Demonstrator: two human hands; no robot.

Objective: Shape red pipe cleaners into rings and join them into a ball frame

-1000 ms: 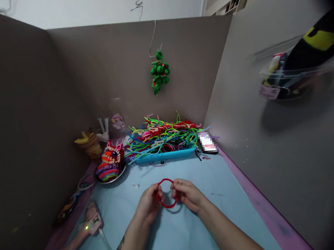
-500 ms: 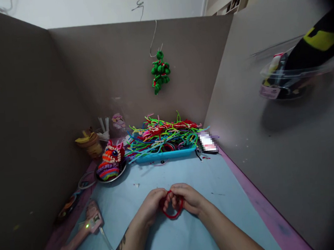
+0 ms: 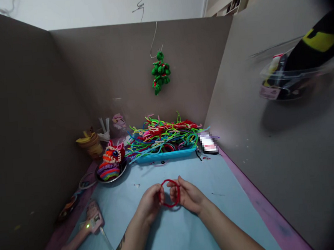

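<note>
A thin red ring [image 3: 170, 206], which looks like a bent pipe cleaner, is held up between my two hands above the blue table cover. My left hand [image 3: 152, 201] pinches its left side between thumb and fingers. On the right side, my right hand [image 3: 190, 194] has the ring between its raised thumb and its curled fingers, which show partly through the loop. Behind my hands a blue tray [image 3: 166, 155] is heaped with pipe cleaners [image 3: 167, 134] in green, blue, red and other colours.
A pink glue gun [image 3: 95, 219] with a lit green light lies at left. Behind it, a colourful pipe-cleaner figure [image 3: 110, 164] sits in a metal bowl [image 3: 113, 179]. A phone [image 3: 209, 143] lies right of the tray. Grey panels [image 3: 116, 67] enclose the table; a green ornament [image 3: 160, 73] hangs at the back.
The red ring has risen and tilted more upright, opening into a rounder loop. My fingertips, close together at its top before, have moved apart to its two sides.
</note>
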